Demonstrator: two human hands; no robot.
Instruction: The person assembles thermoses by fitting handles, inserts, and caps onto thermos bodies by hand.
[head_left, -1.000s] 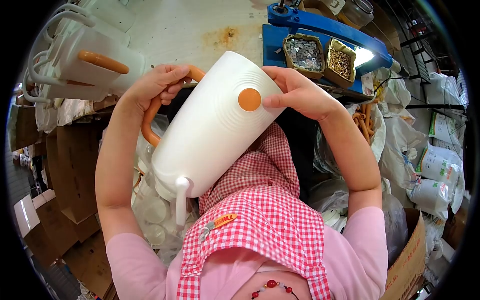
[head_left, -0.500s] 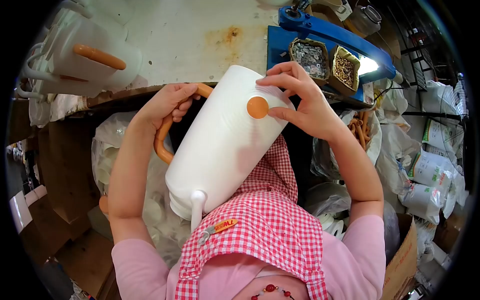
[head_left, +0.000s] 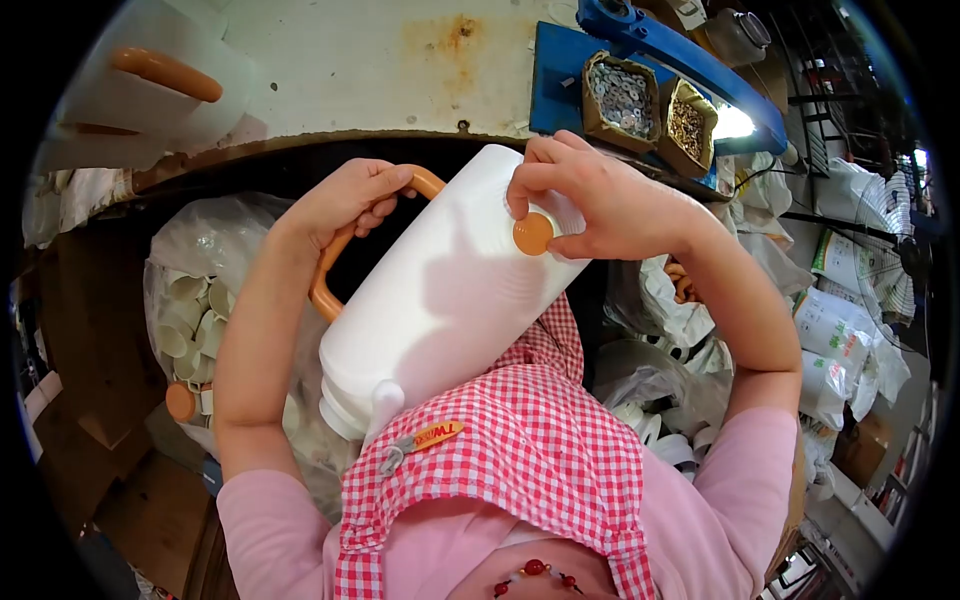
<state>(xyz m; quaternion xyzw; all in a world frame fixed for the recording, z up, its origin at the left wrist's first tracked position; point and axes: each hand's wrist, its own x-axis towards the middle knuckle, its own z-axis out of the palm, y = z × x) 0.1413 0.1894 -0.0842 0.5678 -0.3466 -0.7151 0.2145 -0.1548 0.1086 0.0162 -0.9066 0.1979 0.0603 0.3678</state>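
A white jug (head_left: 430, 300) lies tilted across my lap, its spout (head_left: 385, 400) low against the checked apron. My left hand (head_left: 365, 200) is closed around the upper part of its orange handle (head_left: 328, 275). At the jug's far end, a round orange disc (head_left: 532, 233) sits on the side wall. My right hand (head_left: 590, 200) has thumb and bent index finger at opposite edges of that disc, with the other fingers curled above. The palm side is hidden.
White jugs with orange handles (head_left: 165, 72) stand at the upper left of the worktable (head_left: 340, 70). A blue press (head_left: 690, 70) has boxes of washers (head_left: 622, 95) and brass parts (head_left: 687, 130) beside it. Bags of white parts (head_left: 190, 320) flank my lap.
The fingers of my right hand have moved from resting on the jug, through a spread pose, to both edges of the disc. The jug sits slightly lower in view, and my left hand keeps the handle.
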